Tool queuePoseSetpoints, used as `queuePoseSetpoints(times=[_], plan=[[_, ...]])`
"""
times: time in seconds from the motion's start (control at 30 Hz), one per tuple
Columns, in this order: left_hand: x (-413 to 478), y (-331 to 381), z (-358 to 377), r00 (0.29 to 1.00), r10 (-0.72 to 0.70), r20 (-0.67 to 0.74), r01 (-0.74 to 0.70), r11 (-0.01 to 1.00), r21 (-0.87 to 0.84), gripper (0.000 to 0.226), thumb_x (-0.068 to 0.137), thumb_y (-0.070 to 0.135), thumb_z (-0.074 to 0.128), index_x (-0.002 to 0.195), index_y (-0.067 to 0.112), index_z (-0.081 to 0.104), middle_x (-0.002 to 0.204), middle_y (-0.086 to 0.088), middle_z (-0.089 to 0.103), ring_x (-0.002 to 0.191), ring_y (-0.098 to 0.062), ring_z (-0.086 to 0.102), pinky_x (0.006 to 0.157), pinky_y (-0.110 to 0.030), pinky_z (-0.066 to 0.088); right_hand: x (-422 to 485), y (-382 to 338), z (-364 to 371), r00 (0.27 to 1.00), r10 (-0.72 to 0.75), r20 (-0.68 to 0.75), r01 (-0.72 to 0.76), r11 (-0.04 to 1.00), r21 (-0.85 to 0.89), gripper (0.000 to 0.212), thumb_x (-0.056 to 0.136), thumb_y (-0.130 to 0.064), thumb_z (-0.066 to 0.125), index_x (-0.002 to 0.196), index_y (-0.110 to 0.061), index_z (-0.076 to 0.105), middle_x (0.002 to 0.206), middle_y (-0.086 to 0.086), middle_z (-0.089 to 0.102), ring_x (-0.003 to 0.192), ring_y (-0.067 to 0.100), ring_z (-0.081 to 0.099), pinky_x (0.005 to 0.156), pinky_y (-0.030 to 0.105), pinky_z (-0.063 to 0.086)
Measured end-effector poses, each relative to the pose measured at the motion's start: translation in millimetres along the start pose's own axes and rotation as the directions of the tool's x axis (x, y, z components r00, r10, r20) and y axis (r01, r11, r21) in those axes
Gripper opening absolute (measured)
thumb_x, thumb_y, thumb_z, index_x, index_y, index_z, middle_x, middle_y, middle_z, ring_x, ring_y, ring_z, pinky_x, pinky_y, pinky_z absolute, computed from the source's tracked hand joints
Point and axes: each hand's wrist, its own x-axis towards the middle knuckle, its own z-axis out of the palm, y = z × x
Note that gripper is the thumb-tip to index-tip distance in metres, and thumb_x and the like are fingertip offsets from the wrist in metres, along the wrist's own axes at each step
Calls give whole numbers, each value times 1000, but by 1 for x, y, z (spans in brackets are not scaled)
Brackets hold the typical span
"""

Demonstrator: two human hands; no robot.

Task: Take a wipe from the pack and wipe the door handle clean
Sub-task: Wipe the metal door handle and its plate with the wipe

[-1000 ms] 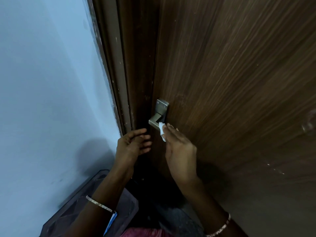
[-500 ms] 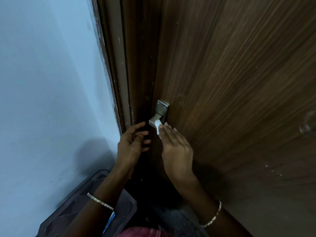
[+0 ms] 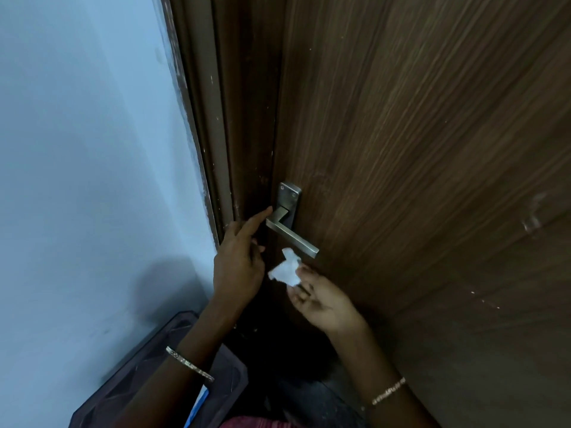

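A brushed-metal lever door handle (image 3: 293, 234) on its plate sits at the left edge of a dark wooden door (image 3: 417, 149). My right hand (image 3: 321, 299) is turned palm up just below the lever and pinches a small crumpled white wipe (image 3: 285, 270), which hangs a little under the lever without touching it. My left hand (image 3: 239, 264) is beside the handle with its index finger stretched out, the tip at the lever's base near the door edge. A blue corner (image 3: 197, 403) shows under my left forearm; I cannot tell whether it is the wipe pack.
The brown door frame (image 3: 216, 134) runs along the left of the door, next to a pale blue wall (image 3: 92, 149). A dark bin or crate (image 3: 160, 375) stands on the floor at lower left, beneath my left forearm.
My right hand has dropped off the lever and turned palm up with the wipe, so the whole lever shows. My left index finger has reached up to the lever's base.
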Motion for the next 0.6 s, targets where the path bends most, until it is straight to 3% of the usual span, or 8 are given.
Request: queuePoseSetpoints(times=[0.07, 0.13, 0.2, 0.27, 0.37, 0.43, 0.6], plan=[[1, 3, -2, 1000, 24, 11, -25, 996, 82, 67, 85, -2, 48, 139, 37, 53, 118, 1, 53, 86, -7, 62, 65, -17, 44, 15, -3, 23, 992, 121, 37, -125, 985, 122, 9, 95, 2, 57, 101, -1, 63, 98, 16, 65, 89, 23, 61, 77, 31, 56], [2, 4, -5, 999, 29, 18, -32, 988, 149, 62, 85, 4, 52, 138, 38, 54, 119, 0, 51, 93, -10, 57, 67, -22, 44, 23, -6, 46, 984, 144, 105, -166, 956, 240, 13, 93, 4, 57, 105, 2, 62, 106, 19, 64, 101, 26, 62, 71, 34, 58], [3, 2, -7, 999, 38, 30, -44, 977, 211, 64, 86, 1, 54, 138, 39, 53, 120, -2, 50, 94, -13, 59, 66, -24, 46, 28, -13, 56, 971, 160, 176, -222, 879, 422, 21, 96, 2, 54, 116, 4, 58, 121, 21, 61, 118, 31, 59, 77, 42, 57], [3, 2, -9, 998, 44, 36, -52, 960, 275, 65, 87, 1, 55, 138, 41, 52, 119, -3, 49, 92, -19, 59, 63, -25, 48, 25, -20, 55, 950, 165, 267, -289, 790, 540, 29, 98, -5, 46, 124, 6, 55, 129, 25, 58, 119, 37, 58, 85, 46, 53], [6, 3, -11, 999, 32, 25, -38, 942, 332, 66, 86, -1, 55, 135, 43, 53, 116, -1, 48, 89, -22, 60, 59, -28, 48, 16, -29, 48, 928, 178, 328, -348, 729, 590, 28, 99, -7, 42, 119, 10, 54, 113, 32, 59, 111, 37, 59, 94, 41, 49], [8, 5, -10, 999, 35, 17, -39, 935, 352, 65, 85, -1, 55, 133, 43, 54, 118, -1, 49, 91, -22, 61, 58, -27, 47, 13, -33, 45, 927, 205, 313, -358, 725, 588, 26, 96, -3, 45, 118, 8, 54, 109, 29, 60, 119, 31, 58, 93, 38, 49], [10, 7, -8, 999, 41, -2, -38, 929, 369, 66, 82, -4, 54, 130, 42, 56, 124, -1, 50, 96, -25, 63, 62, -36, 57, 8, -42, 39, 950, 190, 247, -294, 812, 504, 33, 81, 9, 55, 114, 10, 59, 103, 27, 66, 117, 29, 61, 96, 36, 53]])
